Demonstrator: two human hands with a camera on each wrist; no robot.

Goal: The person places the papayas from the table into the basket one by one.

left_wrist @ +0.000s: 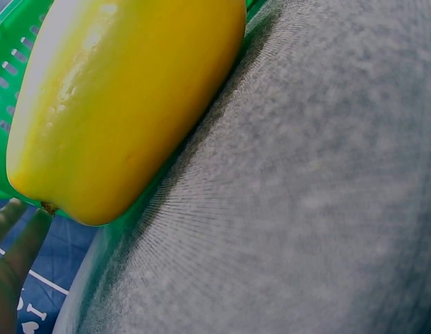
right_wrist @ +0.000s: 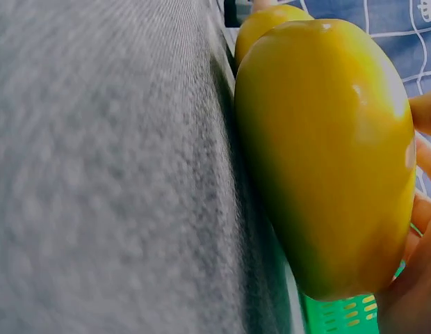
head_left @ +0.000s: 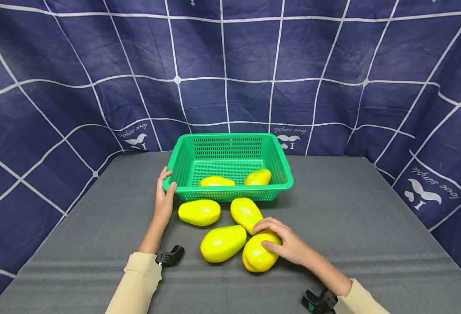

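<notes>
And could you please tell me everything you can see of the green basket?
The green basket is rectangular and looks like plastic, with a smooth, flared rim and perforated walls and floor. It stands upright, open side up, on the grey surface, before the blue cloth. Two yellow fruits lie inside toward its near wall. The left hand touches the rim at its near left corner.

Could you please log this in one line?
left hand: holds green basket rim; right hand: holds yellow fruit; inside basket: two fruits; on table: three more fruits
</notes>
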